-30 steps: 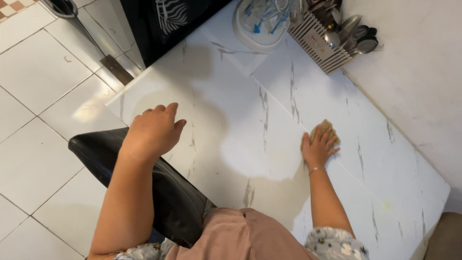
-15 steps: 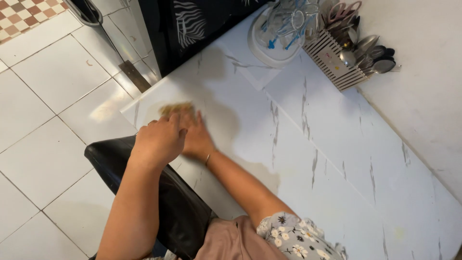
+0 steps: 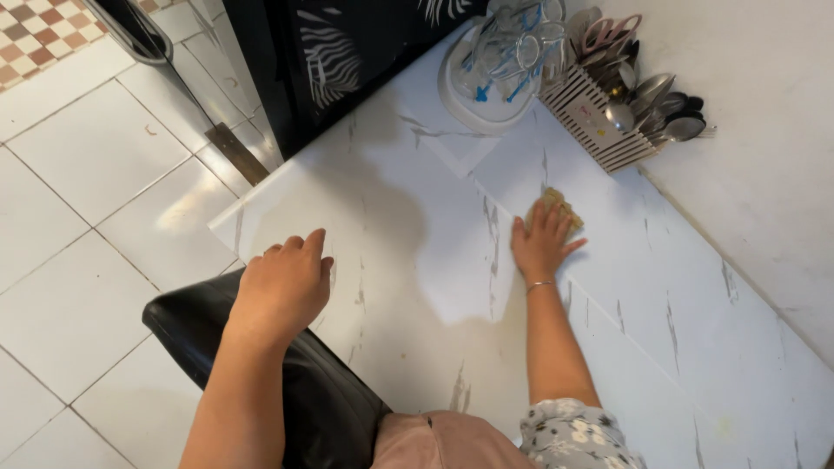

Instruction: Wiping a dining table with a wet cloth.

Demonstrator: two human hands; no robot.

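We see the right hand point(image 3: 540, 245) pressed flat, fingers spread, on a small tan-yellow crumpled cloth point(image 3: 553, 205) at the far-right of the white marble-look table point(image 3: 417, 287), left hand point(image 3: 282, 287) loosely open, holding nothing, near-left edge.

The right hand point(image 3: 540, 246) lies on the cloth point(image 3: 552, 207) on the table point(image 3: 660, 295), utensil rack point(image 3: 599, 117) behind.

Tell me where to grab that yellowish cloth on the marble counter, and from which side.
Probably from above, at the far edge of the cloth. Only that edge shows, just past the fingertips of the right hand, which lies flat on top of it. The cloth is pressed thin against the marble counter, so pinching the exposed edge downward looks easiest.
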